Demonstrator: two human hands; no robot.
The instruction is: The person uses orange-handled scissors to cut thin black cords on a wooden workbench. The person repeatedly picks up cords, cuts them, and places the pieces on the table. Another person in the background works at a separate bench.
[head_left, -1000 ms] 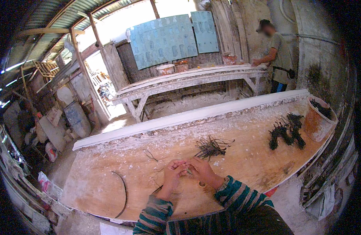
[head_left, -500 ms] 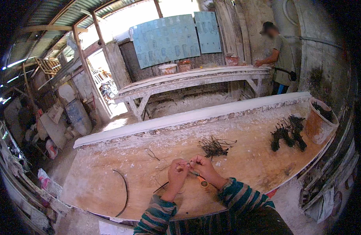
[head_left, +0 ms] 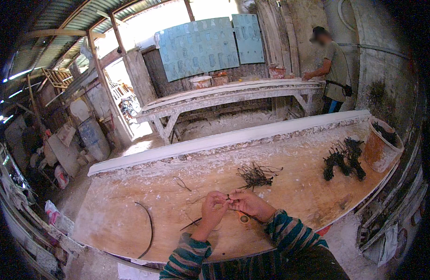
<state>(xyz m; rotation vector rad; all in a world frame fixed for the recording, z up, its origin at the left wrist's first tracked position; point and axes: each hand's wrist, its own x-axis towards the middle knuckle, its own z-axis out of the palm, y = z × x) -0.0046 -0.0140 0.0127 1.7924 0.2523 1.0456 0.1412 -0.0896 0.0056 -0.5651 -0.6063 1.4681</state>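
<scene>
Above the wooden tabletop (head_left: 177,233), my left hand (head_left: 214,208) and my right hand (head_left: 252,205) meet fingertip to fingertip. Pinched between them is a thin black cord (head_left: 228,197); whether it is knotted there is too small to tell. Scissors with an orange handle (head_left: 243,218) lie just under my right hand, which hides part of them. Beyond my hands rests a loose pile of black cords (head_left: 256,176). A short black length (head_left: 190,224) shows beside my left wrist, and a longer curved black strip (head_left: 151,228) lies to the left.
Tied black bundles (head_left: 341,161) sit on the right of the table, next to a dusty orange bucket (head_left: 382,151) with black material inside. A long white ledge (head_left: 224,141) borders the far side. Behind it a person (head_left: 336,65) stands at another whitened bench (head_left: 243,91).
My right hand has turned and shifted slightly to the right, covering more of the scissors. The black cord between my fingertips shows more plainly now.
</scene>
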